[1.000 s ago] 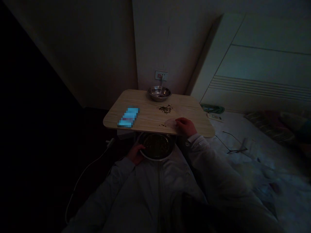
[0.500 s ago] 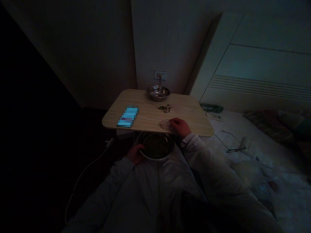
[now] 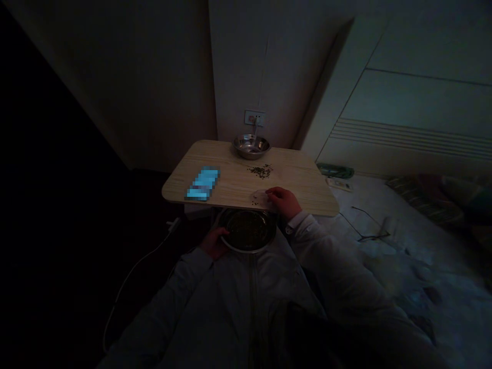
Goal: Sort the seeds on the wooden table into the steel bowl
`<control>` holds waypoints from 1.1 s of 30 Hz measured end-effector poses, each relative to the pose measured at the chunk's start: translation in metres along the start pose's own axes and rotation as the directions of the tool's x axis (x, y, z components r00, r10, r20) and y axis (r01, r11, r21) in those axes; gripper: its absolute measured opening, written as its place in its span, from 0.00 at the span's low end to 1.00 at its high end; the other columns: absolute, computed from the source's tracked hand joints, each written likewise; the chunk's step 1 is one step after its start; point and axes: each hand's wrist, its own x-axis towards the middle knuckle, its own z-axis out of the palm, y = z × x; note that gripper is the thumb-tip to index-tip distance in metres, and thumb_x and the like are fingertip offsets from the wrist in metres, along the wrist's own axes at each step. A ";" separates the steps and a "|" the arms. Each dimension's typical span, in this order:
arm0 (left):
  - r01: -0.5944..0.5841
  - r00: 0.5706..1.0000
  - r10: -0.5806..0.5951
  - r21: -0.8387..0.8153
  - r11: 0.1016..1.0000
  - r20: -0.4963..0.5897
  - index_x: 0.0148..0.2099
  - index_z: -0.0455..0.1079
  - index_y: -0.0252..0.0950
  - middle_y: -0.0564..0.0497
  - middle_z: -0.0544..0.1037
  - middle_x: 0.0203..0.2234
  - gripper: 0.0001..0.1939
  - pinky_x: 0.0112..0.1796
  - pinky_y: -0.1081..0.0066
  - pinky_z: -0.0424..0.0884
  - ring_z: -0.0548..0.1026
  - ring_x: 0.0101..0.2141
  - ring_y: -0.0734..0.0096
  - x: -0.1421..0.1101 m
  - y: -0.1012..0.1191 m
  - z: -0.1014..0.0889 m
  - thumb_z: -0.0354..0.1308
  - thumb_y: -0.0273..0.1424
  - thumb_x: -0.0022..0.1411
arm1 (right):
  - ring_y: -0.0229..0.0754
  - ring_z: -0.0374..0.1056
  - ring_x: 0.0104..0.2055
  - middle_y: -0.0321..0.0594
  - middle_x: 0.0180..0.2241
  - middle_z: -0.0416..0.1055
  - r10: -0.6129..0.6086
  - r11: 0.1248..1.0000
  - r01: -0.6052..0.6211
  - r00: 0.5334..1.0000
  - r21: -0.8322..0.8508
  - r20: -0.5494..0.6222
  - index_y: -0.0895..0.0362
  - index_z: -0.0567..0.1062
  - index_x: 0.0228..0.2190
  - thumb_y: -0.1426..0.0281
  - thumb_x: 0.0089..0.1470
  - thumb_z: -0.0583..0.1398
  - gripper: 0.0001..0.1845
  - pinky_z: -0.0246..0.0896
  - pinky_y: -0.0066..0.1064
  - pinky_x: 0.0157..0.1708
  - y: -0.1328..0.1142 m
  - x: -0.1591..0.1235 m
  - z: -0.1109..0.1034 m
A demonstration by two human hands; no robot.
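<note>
At the front edge of the small wooden table, my right hand [image 3: 284,201] is closed in a pinch on a pale, thin, see-through piece [image 3: 260,196] whose kind I cannot make out. A few small dark grains [image 3: 254,203] lie beside it near the edge. Farther back on the tabletop is a loose patch of dark green grains [image 3: 261,171]. My left hand [image 3: 215,243] grips the left rim of a round metal dish [image 3: 246,251], thumb over the rim. The dish sits over my lap, its back part under the table edge; its dim contents are hard to make out.
A shiny metal bowl [image 3: 251,147] stands at the back of the table [image 3: 226,177], below a wall socket [image 3: 254,118]. A blurred-out lit phone [image 3: 203,183] lies at the left. Glasses [image 3: 372,237] rest on the bed at right; a white cable [image 3: 132,271] runs over the dark floor.
My right hand has shifted very slightly left with the pale piece. The few grains near the front edge lie a little differently. My left hand and the dish stay in place.
</note>
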 end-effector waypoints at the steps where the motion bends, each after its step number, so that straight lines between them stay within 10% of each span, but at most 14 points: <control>1: 0.003 1.000 -0.003 0.000 1.000 0.002 0.47 0.73 0.32 0.46 0.83 0.32 0.25 0.38 0.63 0.77 0.81 0.38 0.57 0.000 0.000 0.000 0.52 0.14 0.45 | 0.38 0.68 0.28 0.35 0.24 0.74 -0.008 1.000 0.008 1.000 0.005 0.003 0.57 0.78 0.29 0.73 0.44 0.59 0.08 0.63 0.30 0.35 0.000 0.000 0.001; 33: 0.005 1.000 -0.005 0.014 1.000 -0.004 0.51 0.71 0.32 0.46 0.83 0.31 0.28 0.38 0.61 0.77 0.81 0.38 0.57 -0.002 0.001 0.004 0.50 0.15 0.46 | 0.38 0.68 0.28 0.35 0.25 0.75 -0.040 0.999 0.038 0.998 0.032 0.051 0.57 0.78 0.31 0.71 0.45 0.58 0.10 0.62 0.30 0.34 -0.003 -0.012 0.005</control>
